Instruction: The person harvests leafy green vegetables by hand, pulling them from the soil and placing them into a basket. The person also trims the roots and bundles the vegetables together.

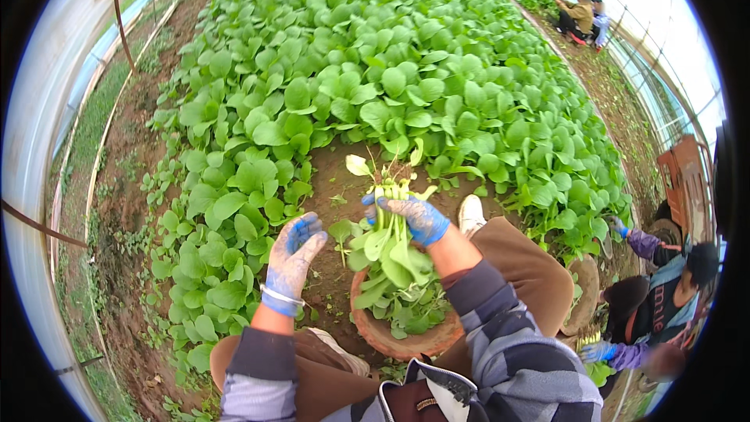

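My right hand, in a soiled blue glove, is closed round the stems of a bunch of leafy greens. The bunch is held roots up, soil clinging to the roots, its leaves hanging down over a round reddish-brown tub. More loose leaves lie in that tub, between my legs. To the left of the bunch, my left hand is raised in a matching dirty glove. Its fingers are slightly curled and apart from the thumb, with nothing between them.
A dense bed of growing greens spreads ahead and along both sides. Bare soil shows before me. At right, a co-worker in blue gloves sits by another tub; a brown crate stands beyond. Two people sit far right.
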Action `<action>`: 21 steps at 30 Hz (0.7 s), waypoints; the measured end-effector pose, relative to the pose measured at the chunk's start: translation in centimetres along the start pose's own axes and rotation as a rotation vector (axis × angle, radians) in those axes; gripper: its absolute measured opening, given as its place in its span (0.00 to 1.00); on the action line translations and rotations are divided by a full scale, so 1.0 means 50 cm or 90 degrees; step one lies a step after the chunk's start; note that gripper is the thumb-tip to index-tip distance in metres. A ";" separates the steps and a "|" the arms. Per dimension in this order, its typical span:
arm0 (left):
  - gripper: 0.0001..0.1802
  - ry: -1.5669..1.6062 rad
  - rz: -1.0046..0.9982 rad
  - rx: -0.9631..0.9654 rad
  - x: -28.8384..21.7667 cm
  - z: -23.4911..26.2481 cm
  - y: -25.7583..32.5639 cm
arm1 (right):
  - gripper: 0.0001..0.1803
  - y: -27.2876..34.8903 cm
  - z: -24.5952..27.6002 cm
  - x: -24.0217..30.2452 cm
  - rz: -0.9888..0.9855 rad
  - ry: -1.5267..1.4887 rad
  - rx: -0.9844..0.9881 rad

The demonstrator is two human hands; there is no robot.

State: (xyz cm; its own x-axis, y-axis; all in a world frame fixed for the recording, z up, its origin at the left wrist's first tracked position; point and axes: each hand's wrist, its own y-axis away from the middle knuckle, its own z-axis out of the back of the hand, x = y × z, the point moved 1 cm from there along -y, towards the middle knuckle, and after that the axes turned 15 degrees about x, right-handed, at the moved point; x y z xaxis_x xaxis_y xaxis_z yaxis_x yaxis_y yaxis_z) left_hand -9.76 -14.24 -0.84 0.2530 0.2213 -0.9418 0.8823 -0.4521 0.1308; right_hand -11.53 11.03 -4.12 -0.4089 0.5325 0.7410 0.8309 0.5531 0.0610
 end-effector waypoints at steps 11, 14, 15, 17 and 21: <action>0.34 0.104 0.185 0.325 0.152 -0.230 0.089 | 0.21 0.189 -0.125 -0.102 0.258 -0.094 -0.121; 0.28 0.039 0.126 0.307 0.192 -0.255 0.107 | 0.26 0.224 -0.122 -0.107 0.250 -0.091 -0.060; 0.27 0.023 0.112 0.295 0.195 -0.262 0.114 | 0.27 0.237 -0.129 -0.103 0.237 -0.110 -0.052; 0.30 0.050 0.160 0.329 0.183 -0.255 0.121 | 0.33 0.259 -0.111 -0.090 0.234 -0.146 0.114; 0.31 -0.011 0.232 0.392 0.155 -0.245 0.131 | 0.30 0.270 -0.086 -0.046 0.249 -0.189 0.057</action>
State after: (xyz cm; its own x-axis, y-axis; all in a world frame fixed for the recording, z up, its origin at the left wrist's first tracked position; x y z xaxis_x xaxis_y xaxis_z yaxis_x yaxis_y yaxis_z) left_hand 2.86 -4.92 -3.51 0.4784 -0.0486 -0.8768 0.3565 -0.9017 0.2445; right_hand 2.25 14.55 -2.13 -0.1744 0.8635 0.4732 0.9130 0.3218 -0.2507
